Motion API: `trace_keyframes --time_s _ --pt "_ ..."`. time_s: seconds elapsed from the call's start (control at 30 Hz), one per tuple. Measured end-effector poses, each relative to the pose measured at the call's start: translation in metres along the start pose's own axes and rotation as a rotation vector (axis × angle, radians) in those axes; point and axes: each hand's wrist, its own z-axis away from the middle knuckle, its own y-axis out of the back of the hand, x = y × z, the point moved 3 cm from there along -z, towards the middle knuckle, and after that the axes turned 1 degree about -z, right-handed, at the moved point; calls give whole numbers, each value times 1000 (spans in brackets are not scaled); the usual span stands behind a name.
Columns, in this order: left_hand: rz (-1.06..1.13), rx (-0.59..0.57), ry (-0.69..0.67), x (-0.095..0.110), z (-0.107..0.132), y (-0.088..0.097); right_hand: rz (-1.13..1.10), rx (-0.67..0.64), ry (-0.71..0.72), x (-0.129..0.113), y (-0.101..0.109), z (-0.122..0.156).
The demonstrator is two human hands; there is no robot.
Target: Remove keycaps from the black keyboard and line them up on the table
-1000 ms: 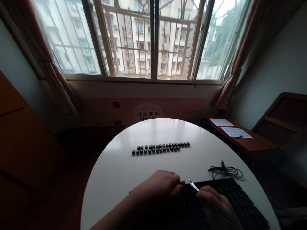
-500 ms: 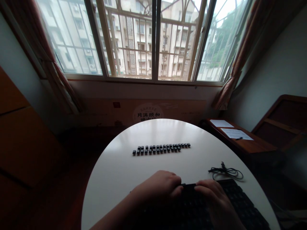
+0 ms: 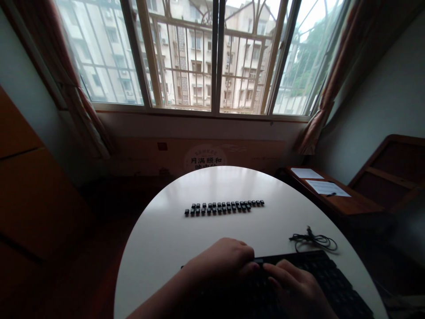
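A black keyboard lies at the near edge of the round white table. My left hand rests on the keyboard's far left part, fingers curled down over its back edge. My right hand sits just right of it on the keys, fingers bent and close together; whatever is in them is hidden. The two hands almost touch. Farther out on the table lie two neat rows of several loose black keycaps. A coiled black cable lies beyond the keyboard's right end.
A low wooden side table with two sheets of paper stands to the right. A cardboard box leans against the wall under the barred window. Dark wooden furniture stands on the left.
A thin pale tool stood up from my right hand one second ago; it no longer shows. My right hand has dropped lower onto the keys, toward the left hand.
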Motion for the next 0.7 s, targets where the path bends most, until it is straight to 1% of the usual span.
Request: trace_keyframes --time_s 0.2,0.33,0.53,0.63,0.7 --pt "-9 9 -20 -2 0 -3 -45 17 27 0 5 -2" --pt "-5 12 -31 -1 1 -3 -36 27 46 -2 9 -6" --pt "-15 -6 -55 -2 1 -6 -30 -49 130 -6 4 -7" --pt "-29 8 -63 -3 1 -8 -10 -30 166 -7 3 -8" --pt "-35 7 -65 -3 1 -8 -3 -7 165 -8 3 -9"
